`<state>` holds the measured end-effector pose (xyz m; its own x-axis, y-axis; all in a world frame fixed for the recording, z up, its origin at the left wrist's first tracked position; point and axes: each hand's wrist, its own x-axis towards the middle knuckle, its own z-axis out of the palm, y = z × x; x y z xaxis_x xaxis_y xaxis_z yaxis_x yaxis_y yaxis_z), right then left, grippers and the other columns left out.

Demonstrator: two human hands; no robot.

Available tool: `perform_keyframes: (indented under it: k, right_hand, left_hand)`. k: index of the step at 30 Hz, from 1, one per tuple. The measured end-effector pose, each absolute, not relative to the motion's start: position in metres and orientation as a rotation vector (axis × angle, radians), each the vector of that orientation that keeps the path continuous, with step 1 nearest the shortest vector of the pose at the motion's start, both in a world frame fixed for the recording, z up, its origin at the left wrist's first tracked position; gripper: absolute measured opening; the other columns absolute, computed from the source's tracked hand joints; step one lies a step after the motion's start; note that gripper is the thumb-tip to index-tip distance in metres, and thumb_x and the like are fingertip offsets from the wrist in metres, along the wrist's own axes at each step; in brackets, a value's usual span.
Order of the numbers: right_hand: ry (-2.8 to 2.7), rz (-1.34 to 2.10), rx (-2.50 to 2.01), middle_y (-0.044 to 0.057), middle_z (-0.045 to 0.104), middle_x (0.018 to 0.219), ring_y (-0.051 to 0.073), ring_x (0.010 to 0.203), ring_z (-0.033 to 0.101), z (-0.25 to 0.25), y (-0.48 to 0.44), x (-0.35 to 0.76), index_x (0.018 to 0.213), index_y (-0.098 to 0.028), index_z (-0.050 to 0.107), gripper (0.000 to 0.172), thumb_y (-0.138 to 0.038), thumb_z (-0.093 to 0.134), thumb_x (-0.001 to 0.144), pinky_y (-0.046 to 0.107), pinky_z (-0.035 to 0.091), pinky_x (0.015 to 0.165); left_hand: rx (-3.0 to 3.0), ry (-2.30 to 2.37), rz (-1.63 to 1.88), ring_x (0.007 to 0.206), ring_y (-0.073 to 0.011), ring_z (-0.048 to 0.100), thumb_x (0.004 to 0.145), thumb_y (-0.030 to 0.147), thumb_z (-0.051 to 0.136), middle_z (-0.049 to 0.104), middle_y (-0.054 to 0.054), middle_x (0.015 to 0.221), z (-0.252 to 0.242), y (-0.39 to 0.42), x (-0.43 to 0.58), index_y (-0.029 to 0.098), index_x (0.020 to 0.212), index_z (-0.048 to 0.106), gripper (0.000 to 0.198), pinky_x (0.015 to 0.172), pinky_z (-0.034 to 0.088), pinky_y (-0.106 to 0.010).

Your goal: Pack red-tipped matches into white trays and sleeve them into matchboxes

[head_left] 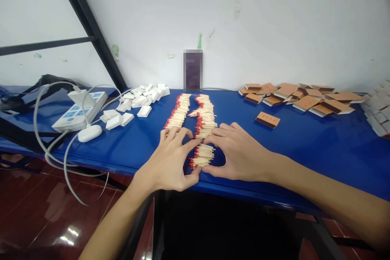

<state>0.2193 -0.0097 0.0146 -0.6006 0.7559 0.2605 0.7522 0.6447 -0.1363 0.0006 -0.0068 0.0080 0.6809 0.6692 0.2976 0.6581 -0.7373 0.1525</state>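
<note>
A small bunch of red-headed matches point(203, 155) lies at the front of the blue table, red tips to the left. My left hand point(169, 161) curves around its left side and my right hand point(243, 152) around its right. Both index fingers press at the bunch's far edge, and both thumbs close on the near edge, so the matches are pinched between them. Just beyond my fingers runs the rest of this row of matches point(205, 120), a few sticks lying askew. Another row of matches point(179, 110) stretches back on the left, its near end partly behind my left hand.
White matchbox trays point(144, 96) are heaped at the back left, near a power strip point(81, 110) with looping cables. Orange-brown matchbox sleeves point(307, 95) are piled at the back right, with one single sleeve point(268, 120) nearer. A blurred dark upright object point(193, 71) leans at the wall.
</note>
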Motion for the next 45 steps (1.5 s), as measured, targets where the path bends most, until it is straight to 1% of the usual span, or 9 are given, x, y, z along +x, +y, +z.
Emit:
perform_keyframes:
  k: [9, 17, 24, 28, 32, 35, 38, 42, 45]
  right_hand:
    - [-2.552, 0.059, -1.177, 0.008, 0.069, 0.093, 0.024, 0.089, 0.058, 0.014, -0.009, 0.218, 0.098, -0.016, 0.069, 0.037, -0.048, 0.068, 0.080, 0.039, 0.036, 0.077]
    - [-2.528, 0.073, -1.086, 0.008, 0.066, 0.094, 0.024, 0.090, 0.055, 0.009, -0.008, 0.221, 0.097, -0.015, 0.071, 0.033, -0.045, 0.065, 0.084, 0.039, 0.040, 0.082]
    - [-2.525, 0.109, -1.051, 0.008, 0.067, 0.091, 0.023, 0.089, 0.053, 0.009, -0.007, 0.222, 0.091, -0.016, 0.070, 0.022, -0.037, 0.067, 0.084, 0.038, 0.040, 0.079]
    - [-2.552, 0.162, -1.012, 0.007, 0.067, 0.088, 0.022, 0.088, 0.053, 0.010, -0.005, 0.223, 0.088, -0.017, 0.070, 0.015, -0.031, 0.065, 0.087, 0.037, 0.040, 0.080]
    - [-2.573, 0.175, -1.002, 0.005, 0.067, 0.088, 0.020, 0.088, 0.055, 0.011, -0.004, 0.224, 0.088, -0.018, 0.070, 0.013, -0.030, 0.065, 0.088, 0.036, 0.037, 0.079]
    - [-2.577, 0.165, -0.998, 0.004, 0.067, 0.087, 0.019, 0.084, 0.057, 0.012, -0.004, 0.224, 0.087, -0.018, 0.071, 0.012, -0.028, 0.064, 0.089, 0.037, 0.035, 0.079]
    - [-2.590, 0.180, -0.958, 0.004, 0.068, 0.087, 0.018, 0.081, 0.058, 0.013, -0.005, 0.223, 0.086, -0.016, 0.071, 0.011, -0.024, 0.063, 0.090, 0.037, 0.038, 0.081]
    - [-2.616, 0.209, -0.947, 0.006, 0.066, 0.088, 0.020, 0.083, 0.058, 0.013, -0.004, 0.224, 0.089, -0.015, 0.071, 0.012, -0.022, 0.061, 0.091, 0.035, 0.044, 0.079]
    - [-2.622, 0.231, -0.934, 0.007, 0.065, 0.088, 0.020, 0.085, 0.059, 0.013, -0.003, 0.225, 0.090, -0.016, 0.071, 0.010, -0.020, 0.062, 0.090, 0.034, 0.046, 0.078]
  left_hand:
    - [2.841, 1.126, 0.537, 0.114, -0.0326, 0.047, 0.077, 0.042, 0.064, 0.054, -0.011, 0.123, 0.009, -0.008, 0.001, 0.022, 0.126, 0.064, 0.054, 0.097, 0.033, -0.051]
    - [2.840, 1.142, 0.583, 0.112, -0.0309, 0.047, 0.078, 0.040, 0.065, 0.058, -0.009, 0.118, 0.009, -0.009, 0.002, 0.021, 0.114, 0.069, 0.040, 0.097, 0.033, -0.051]
    - [2.822, 1.129, 0.601, 0.107, -0.0280, 0.049, 0.083, 0.038, 0.063, 0.061, -0.007, 0.113, 0.008, -0.009, 0.002, 0.021, 0.106, 0.069, 0.029, 0.094, 0.034, -0.048]
    - [2.827, 1.126, 0.590, 0.108, -0.0282, 0.049, 0.086, 0.037, 0.062, 0.064, -0.007, 0.110, 0.009, -0.008, 0.002, 0.021, 0.105, 0.069, 0.026, 0.094, 0.033, -0.048]
    - [2.863, 1.095, 0.531, 0.110, -0.0277, 0.050, 0.089, 0.034, 0.061, 0.065, -0.005, 0.106, 0.013, -0.008, 0.003, 0.021, 0.104, 0.069, 0.022, 0.096, 0.031, -0.048]
    - [2.883, 1.076, 0.436, 0.104, -0.0257, 0.053, 0.092, 0.033, 0.058, 0.065, -0.004, 0.099, 0.020, -0.008, 0.004, 0.021, 0.099, 0.070, 0.018, 0.093, 0.033, -0.045]
    - [2.881, 1.073, 0.334, 0.098, -0.0243, 0.054, 0.094, 0.033, 0.057, 0.064, -0.004, 0.093, 0.027, -0.008, 0.004, 0.021, 0.098, 0.070, 0.018, 0.089, 0.036, -0.042]
    - [2.866, 1.056, 0.261, 0.094, -0.0224, 0.057, 0.097, 0.032, 0.056, 0.064, -0.003, 0.088, 0.033, -0.008, 0.006, 0.021, 0.099, 0.070, 0.018, 0.091, 0.039, -0.040]
    - [2.886, 1.043, 0.240, 0.089, -0.0216, 0.060, 0.098, 0.030, 0.056, 0.065, -0.003, 0.086, 0.035, -0.007, 0.008, 0.018, 0.096, 0.070, 0.019, 0.089, 0.041, -0.038]
